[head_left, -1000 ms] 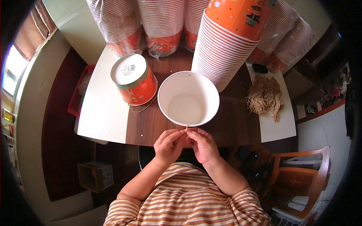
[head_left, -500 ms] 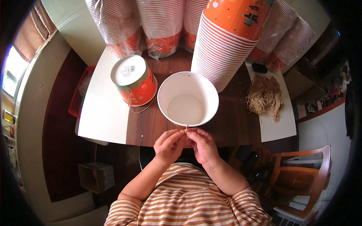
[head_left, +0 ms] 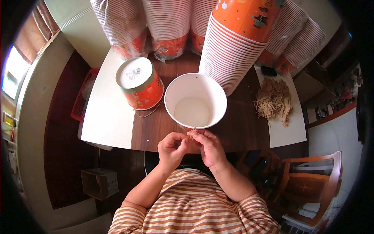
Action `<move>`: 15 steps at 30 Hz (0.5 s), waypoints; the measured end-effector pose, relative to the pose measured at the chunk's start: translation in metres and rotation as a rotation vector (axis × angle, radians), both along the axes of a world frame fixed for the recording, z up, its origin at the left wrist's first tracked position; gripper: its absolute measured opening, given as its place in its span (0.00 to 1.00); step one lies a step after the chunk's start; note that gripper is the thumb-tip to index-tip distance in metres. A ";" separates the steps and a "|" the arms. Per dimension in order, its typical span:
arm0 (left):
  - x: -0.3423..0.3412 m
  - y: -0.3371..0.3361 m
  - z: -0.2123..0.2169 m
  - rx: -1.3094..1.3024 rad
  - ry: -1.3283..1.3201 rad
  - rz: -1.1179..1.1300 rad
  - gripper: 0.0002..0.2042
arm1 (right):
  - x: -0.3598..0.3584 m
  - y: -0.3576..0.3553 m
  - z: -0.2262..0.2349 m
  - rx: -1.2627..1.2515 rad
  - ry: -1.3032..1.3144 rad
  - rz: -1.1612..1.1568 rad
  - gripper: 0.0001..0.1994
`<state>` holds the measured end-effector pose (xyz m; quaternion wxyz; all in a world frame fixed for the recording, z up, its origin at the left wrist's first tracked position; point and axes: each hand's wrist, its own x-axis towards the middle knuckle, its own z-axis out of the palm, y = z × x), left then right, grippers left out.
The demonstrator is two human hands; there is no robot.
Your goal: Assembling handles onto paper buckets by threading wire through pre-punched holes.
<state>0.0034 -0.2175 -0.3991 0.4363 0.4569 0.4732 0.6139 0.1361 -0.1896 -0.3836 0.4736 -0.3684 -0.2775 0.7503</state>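
A large paper bucket (head_left: 181, 95), white inside, stands mouth up before me on the table. A thin tan string (head_left: 194, 131) comes off its near rim, beside a small hole whose twin shows at the far rim. My left hand (head_left: 171, 151) pinches at the string just below the rim, thumb and forefinger together. My right hand (head_left: 210, 148) also pinches the string, close against the left fingertips. Fingers partly hide the string, so I cannot tell whether it is knotted. At the left, an orange bucket (head_left: 142, 93) rests upside down, with a string lying beside it.
Behind the white bucket rises a tall leaning stack of nested buckets (head_left: 233, 50). Several plastic-wrapped stacks (head_left: 167, 23) line the table's back. A heap of tan strings (head_left: 274, 99) lies at the right, near a small black object (head_left: 268, 70). A wooden chair (head_left: 307, 183) stands at the lower right.
My left hand has turned slightly, its thumb and forefinger now showing more apart from the right fingers. The right fingers remain at the string by the rim.
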 end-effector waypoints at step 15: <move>0.006 0.008 0.003 0.054 0.072 -0.071 0.15 | 0.009 -0.001 -0.001 0.233 -0.223 0.010 0.07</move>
